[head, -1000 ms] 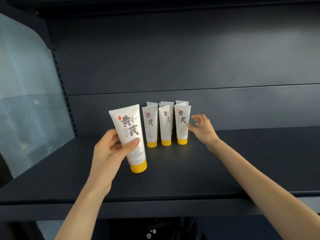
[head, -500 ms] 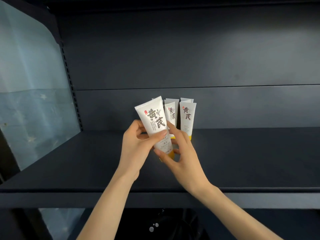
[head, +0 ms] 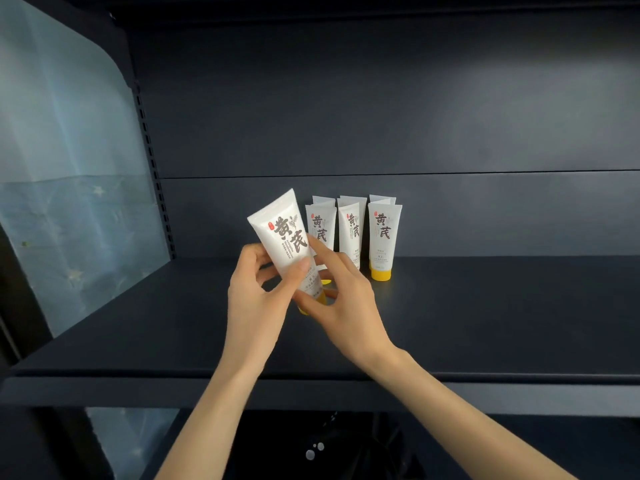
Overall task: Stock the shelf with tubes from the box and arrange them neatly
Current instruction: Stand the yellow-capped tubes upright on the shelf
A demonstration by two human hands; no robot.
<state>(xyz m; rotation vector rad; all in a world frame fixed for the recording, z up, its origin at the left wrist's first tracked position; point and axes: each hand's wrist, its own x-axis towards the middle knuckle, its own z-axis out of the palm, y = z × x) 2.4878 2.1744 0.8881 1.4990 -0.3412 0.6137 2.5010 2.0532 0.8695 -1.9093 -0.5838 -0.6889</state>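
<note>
A white tube with a yellow cap [head: 284, 237] is tilted left above the dark shelf board [head: 485, 323], cap end down. My left hand [head: 256, 299] grips its lower body with thumb in front and fingers behind. My right hand [head: 343, 299] holds the same tube near the cap, fingers curled round its lower end. Behind them, several matching tubes [head: 382, 240] stand upright on their yellow caps in rows near the back of the shelf. The leftmost front tube is partly hidden by my fingers.
A dark back panel [head: 381, 116] closes the shelf at the rear. A slotted upright [head: 152, 168] and a translucent blue sheet [head: 69, 168] bound the left side. The shelf's front lip [head: 519, 393] runs across below my forearms. Dark space lies under the shelf.
My right hand left the standing tubes and came over to the held tube's cap end. My left hand carried that tube rightward, towards the standing rows. Both hands now hold it.
</note>
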